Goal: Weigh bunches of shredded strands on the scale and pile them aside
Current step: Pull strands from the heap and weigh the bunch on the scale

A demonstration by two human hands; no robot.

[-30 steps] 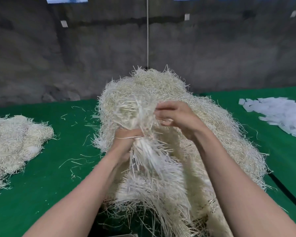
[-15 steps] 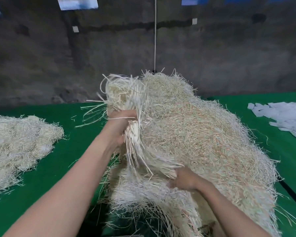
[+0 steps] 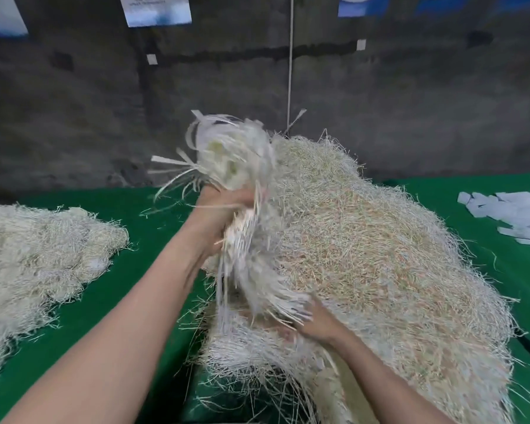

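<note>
A big heap of pale shredded strands (image 3: 380,255) fills the middle of the green table (image 3: 141,270). My left hand (image 3: 224,209) grips a bunch of strands (image 3: 242,185) around its middle and holds it up against the heap's left side; the bunch is blurred. My right hand (image 3: 315,324) is low down at the hanging tail of that bunch, fingers in the strands; whether it grips them I cannot tell. A smaller pile of strands (image 3: 40,258) lies at the left. No scale is in view.
White paper slips (image 3: 514,215) lie spread at the right of the table. A dark concrete wall (image 3: 410,102) with a thin cord (image 3: 290,62) and hung papers stands behind. Loose strands are scattered on the green cloth.
My left hand has lifted the bunch higher and further out of the heap. My right hand left the top of the bunch and dropped to its lower end.
</note>
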